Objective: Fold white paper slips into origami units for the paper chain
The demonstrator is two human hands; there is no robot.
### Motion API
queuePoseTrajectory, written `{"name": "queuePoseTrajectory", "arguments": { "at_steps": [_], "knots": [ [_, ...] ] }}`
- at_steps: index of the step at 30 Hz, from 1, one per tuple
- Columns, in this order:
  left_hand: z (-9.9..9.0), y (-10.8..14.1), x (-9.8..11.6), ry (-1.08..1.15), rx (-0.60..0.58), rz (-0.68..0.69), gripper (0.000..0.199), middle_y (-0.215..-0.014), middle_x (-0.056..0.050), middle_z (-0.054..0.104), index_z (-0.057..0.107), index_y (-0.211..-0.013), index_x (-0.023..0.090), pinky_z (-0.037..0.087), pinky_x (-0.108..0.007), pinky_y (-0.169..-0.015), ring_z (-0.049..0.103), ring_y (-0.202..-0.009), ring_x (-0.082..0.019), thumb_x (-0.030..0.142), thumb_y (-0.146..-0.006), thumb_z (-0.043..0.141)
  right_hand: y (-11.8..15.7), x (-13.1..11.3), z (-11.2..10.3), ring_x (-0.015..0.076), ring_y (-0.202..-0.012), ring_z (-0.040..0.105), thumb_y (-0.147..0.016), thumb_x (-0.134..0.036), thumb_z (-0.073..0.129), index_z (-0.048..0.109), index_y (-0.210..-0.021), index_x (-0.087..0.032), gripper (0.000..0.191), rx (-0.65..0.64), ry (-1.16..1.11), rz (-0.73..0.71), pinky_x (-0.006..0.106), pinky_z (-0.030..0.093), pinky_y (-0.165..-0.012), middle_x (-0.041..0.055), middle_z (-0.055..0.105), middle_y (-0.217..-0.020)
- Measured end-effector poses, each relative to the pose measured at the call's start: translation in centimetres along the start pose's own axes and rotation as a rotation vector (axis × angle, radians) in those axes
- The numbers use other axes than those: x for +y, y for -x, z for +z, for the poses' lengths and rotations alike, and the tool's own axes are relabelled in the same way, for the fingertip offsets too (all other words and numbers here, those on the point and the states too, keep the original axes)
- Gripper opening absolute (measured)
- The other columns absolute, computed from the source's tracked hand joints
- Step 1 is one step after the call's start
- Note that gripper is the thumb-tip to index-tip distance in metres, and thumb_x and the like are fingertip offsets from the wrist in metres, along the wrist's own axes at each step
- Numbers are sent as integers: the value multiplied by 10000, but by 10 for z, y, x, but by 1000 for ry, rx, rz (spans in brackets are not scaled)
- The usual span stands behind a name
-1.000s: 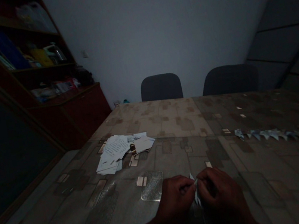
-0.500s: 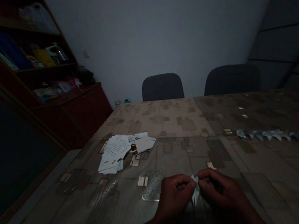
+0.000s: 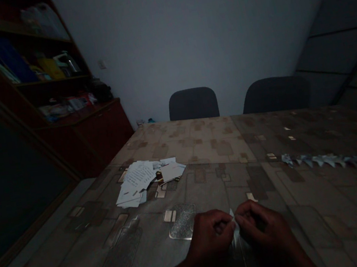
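Head view: your left hand (image 3: pixel 209 233) and right hand (image 3: pixel 265 224) together, pinching one small white paper (image 3: pixel 236 234).
It is between them, over the worktop (image 3: pixel 200 141); shaping a fold seems in hand, and next move calls for gentle pressure.

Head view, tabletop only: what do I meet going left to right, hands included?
Pile of paper sheets → left hand → small folded paper piece → right hand → row of pointed folded paper pieces.
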State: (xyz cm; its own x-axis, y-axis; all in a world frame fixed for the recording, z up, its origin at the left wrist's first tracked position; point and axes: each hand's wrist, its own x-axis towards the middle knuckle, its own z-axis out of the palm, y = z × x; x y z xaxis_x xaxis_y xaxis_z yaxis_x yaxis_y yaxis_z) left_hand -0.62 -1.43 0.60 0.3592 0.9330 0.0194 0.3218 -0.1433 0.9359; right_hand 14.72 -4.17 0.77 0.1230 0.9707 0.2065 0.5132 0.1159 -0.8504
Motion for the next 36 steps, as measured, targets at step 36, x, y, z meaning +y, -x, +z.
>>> {"name": "queuePoseTrajectory", "arguments": {
  "at_steps": [36],
  "knots": [
    [-2,1,5,207,7,-23,196,-675,31,589,592,-842,149,399,-191,-576,532,-631,-112,85,-668,654,-7,14,-3,169,-674,566,-748,-272,607,582,-720,-198,83,-176,-221,-38,277,461,-602,30,613,-801]
  ]
}}
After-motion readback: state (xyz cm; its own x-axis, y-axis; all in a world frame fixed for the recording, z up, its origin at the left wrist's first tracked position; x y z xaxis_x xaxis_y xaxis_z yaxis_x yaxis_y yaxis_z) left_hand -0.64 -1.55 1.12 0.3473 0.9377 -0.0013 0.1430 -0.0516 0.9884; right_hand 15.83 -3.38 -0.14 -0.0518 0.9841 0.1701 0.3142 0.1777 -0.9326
